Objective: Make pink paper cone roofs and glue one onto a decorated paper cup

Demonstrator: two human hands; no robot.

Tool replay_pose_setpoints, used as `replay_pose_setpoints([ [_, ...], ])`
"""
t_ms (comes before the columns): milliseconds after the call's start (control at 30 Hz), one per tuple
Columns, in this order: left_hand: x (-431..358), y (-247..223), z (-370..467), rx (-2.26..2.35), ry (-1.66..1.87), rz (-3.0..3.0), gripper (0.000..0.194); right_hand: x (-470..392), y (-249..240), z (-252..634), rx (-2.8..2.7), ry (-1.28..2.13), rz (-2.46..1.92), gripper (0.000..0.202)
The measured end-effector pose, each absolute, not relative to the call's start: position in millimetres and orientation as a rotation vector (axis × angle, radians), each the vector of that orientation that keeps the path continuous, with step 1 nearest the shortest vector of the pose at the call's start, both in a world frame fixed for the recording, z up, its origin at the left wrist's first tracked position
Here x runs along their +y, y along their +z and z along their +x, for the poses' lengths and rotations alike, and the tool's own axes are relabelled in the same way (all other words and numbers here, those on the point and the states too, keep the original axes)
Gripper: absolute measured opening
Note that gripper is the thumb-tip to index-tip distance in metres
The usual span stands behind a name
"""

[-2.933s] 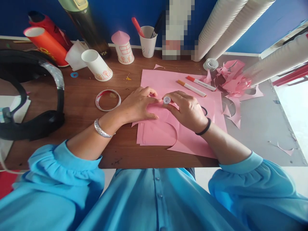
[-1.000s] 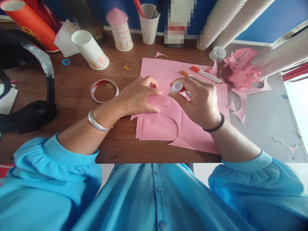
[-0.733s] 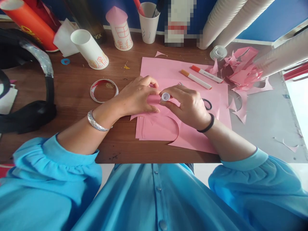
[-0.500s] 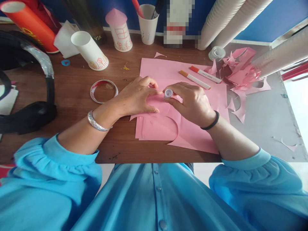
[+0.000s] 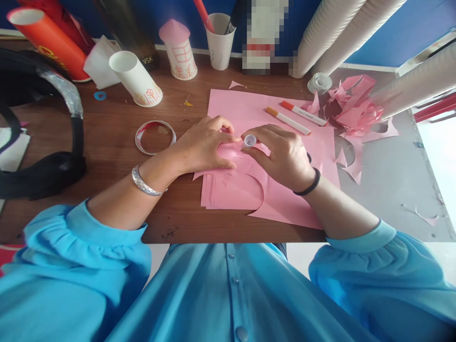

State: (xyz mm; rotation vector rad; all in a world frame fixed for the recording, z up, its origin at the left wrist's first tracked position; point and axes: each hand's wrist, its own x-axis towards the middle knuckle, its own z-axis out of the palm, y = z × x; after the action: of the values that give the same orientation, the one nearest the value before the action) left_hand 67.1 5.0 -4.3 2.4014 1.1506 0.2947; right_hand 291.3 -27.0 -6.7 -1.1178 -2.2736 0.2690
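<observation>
My left hand (image 5: pixel 206 145) rests on pink paper, its thumb and forefinger spread apart and their tips touching a pink piece (image 5: pixel 237 154). Between the thumb and fingers of my right hand (image 5: pixel 281 152) is a small whitish tube that looks like a glue stick (image 5: pixel 250 140), its hollow round end facing up. The tube's lower end is hidden, standing over the pink piece beside my left fingertips. Under both hands lies a large pink sheet (image 5: pixel 302 204) with a curved cut. Several stacked pink sheets (image 5: pixel 228 192) lie nearest me.
An orange marker (image 5: pixel 288 121) and a red marker (image 5: pixel 304 113) lie on the sheet. Pink scraps (image 5: pixel 356 104) and a clear tape roll (image 5: pixel 319 83) are to the right. Leftward are a tape ring (image 5: pixel 156 149), a drawn-on paper cup (image 5: pixel 135 78) and black headphones (image 5: pixel 76 133).
The view has shifted slightly. Both hands keep nearly the same places on the paper; my right wrist has turned a little while holding the glue stick.
</observation>
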Motion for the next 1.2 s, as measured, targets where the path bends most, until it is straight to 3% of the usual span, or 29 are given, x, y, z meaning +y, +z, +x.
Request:
replay_pose_setpoints([
  [333,6,-5,68,1.188,0.273,2.387,0.057,-22,-3,300,-2.208,0.184,-1.168,0.018],
  [567,7,-6,66,1.126,0.299,2.412,0.045,-26,-7,293,-2.297,0.239,-1.097,0.022],
  [833,6,-5,66,1.164,0.272,2.398,0.052,-25,0,300,-2.265,0.162,-1.117,0.016],
  [1067,7,-5,66,1.161,0.239,2.429,0.062,-30,9,303,-1.691,0.504,-1.016,0.011],
  [1200,8,-7,65,1.158,0.230,2.435,0.062,-29,3,305,-1.739,0.645,-1.048,0.012],
])
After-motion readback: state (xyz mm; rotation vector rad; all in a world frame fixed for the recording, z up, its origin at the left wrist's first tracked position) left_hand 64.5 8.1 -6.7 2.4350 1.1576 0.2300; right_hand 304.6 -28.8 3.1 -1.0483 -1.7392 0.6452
